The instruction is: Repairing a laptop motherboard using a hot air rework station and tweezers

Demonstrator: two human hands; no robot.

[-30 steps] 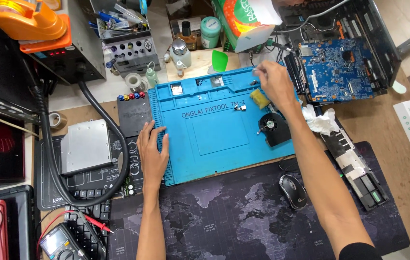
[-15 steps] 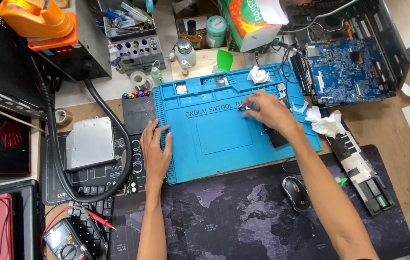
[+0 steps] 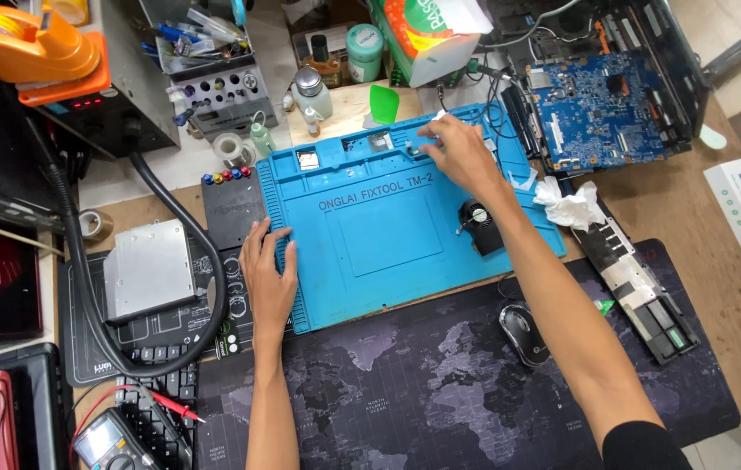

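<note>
Head view: a blue silicone repair mat [image 3: 388, 235] is seen on a cluttered wooden bench, its near edge overlapping a dark desk pad [image 3: 440, 392] printed with a world map. The left hand [image 3: 268, 274] is laid flat, fingers spread and holding nothing, on the mat's left edge. The right hand [image 3: 462, 157] is stretched to the small compartments along the mat's far rim, its fingertips [image 3: 425, 144] pinched over a tiny pale part (too small to be identified); whether the part is actually gripped cannot be told. A small black fan [image 3: 477, 222] is lying on the mat just beside the right wrist. A blue circuit board [image 3: 601, 109] is seen beyond the mat's right end, with a crumpled white tissue [image 3: 569, 204] near it. A black mouse [image 3: 523, 335] is resting on the desk pad, beside the right forearm.
</note>
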